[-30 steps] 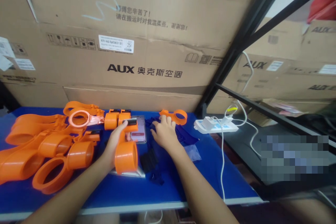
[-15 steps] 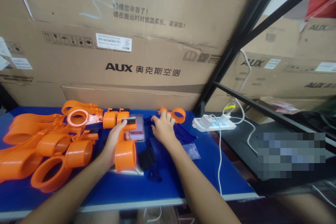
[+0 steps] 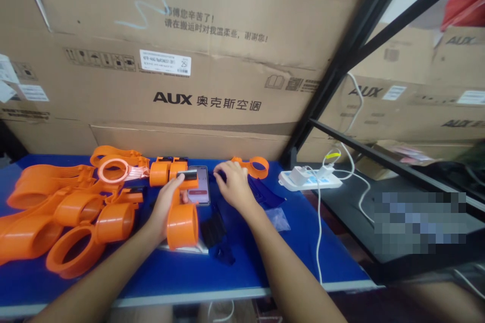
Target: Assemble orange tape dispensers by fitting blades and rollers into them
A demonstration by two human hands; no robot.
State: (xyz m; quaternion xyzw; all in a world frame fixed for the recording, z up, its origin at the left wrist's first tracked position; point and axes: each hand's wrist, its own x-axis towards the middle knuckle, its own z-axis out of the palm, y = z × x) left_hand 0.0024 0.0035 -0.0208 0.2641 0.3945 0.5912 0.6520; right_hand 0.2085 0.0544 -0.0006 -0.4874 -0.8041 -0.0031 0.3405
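An orange packing tape dispenser is gripped in my left hand, its ring toward me and its black-topped end pointing away. My right hand hovers over the blue table to the right of a phone. Its thumb and fingers are curled together, with a small dark thing partly showing at the fingertips that I cannot make out. A pile of dark strips lies between my forearms. Behind my right hand rests another orange dispenser.
Several orange dispensers crowd the table's left side. A clear plastic bag lies right of my right forearm. The white power strip trails cables at the right edge. A large cardboard box walls off the back, beside a black metal frame.
My right hand has drawn slightly left and its fingers have curled in from reaching over the dark pieces, uncovering the phone more. My left hand keeps holding the tape dispenser nearly still.
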